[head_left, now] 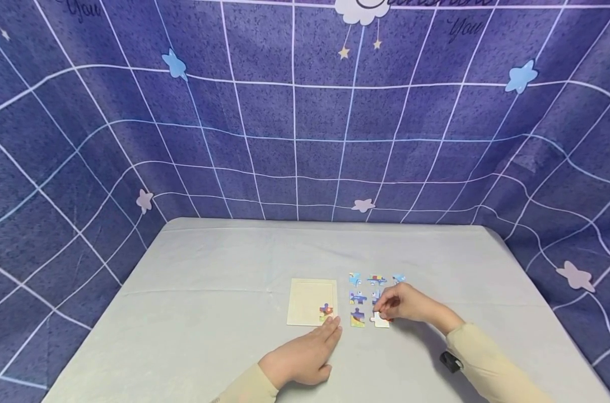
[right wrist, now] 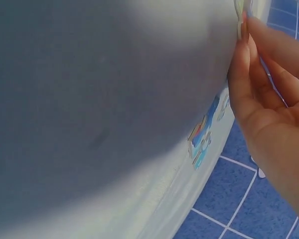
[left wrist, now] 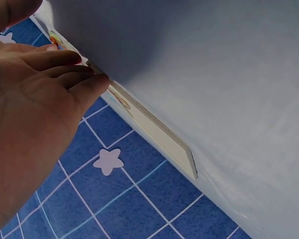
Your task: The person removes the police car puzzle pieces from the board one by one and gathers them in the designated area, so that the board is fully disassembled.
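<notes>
A shallow cream puzzle tray [head_left: 305, 296] lies on the table, with one colourful puzzle piece [head_left: 326, 311] in its lower right corner. My left hand [head_left: 307, 352] lies flat, its straight fingertips at that corner; in the left wrist view they touch the tray edge [left wrist: 154, 129]. To the right, my right hand [head_left: 408, 305] pinches a puzzle piece [head_left: 381, 320] between thumb and fingers. This piece shows a pale, whitish face in the head view. Part of another piece [head_left: 375, 296] is hidden behind the right fingers.
Several loose puzzle pieces lie in rows right of the tray, among them a blue one [head_left: 354, 279], a plane piece [head_left: 377, 280] and a yellow-purple one [head_left: 357, 318]. A pale cloth covers the table [head_left: 184, 313]. Blue curtains [head_left: 264, 157] with white grid lines enclose it.
</notes>
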{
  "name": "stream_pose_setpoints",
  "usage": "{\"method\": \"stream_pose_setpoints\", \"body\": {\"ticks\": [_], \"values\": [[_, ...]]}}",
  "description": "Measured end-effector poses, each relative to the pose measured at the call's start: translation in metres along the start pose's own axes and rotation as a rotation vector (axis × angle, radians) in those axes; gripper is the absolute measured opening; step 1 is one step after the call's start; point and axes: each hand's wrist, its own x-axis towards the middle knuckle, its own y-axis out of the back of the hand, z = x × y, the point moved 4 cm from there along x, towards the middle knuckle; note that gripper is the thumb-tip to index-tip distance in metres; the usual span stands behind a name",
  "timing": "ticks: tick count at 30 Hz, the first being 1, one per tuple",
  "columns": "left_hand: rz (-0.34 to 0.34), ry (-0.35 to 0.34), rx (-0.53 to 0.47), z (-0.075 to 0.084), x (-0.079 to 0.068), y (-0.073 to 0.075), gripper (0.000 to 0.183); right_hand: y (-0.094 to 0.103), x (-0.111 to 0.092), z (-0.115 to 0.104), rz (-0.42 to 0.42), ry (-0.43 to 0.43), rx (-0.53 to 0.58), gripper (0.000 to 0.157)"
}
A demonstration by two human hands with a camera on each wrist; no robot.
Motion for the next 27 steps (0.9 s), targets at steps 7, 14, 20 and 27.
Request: {"method": "stream_pose_setpoints", "body": {"ticks": [7,14,20,27], "values": [[0.039,-0.015,0.01,-0.003,-0.002,0.001,0.066,0.002,0.002,-0.008,0.037,0.02,-0.068,0.011],[0.148,0.098,-0.04,-0.035,-0.012,0.008,0.067,-0.005,0.017,-0.02,0.089,0.053,-0.121,0.014],[0.205,0.22,-0.119,-0.07,-0.025,0.018,0.07,-0.028,0.035,-0.03,0.064,0.087,-0.119,0.021],[0.201,0.298,-0.204,-0.099,-0.029,0.016,0.077,-0.057,0.057,-0.044,0.04,0.122,-0.13,0.031]]}}
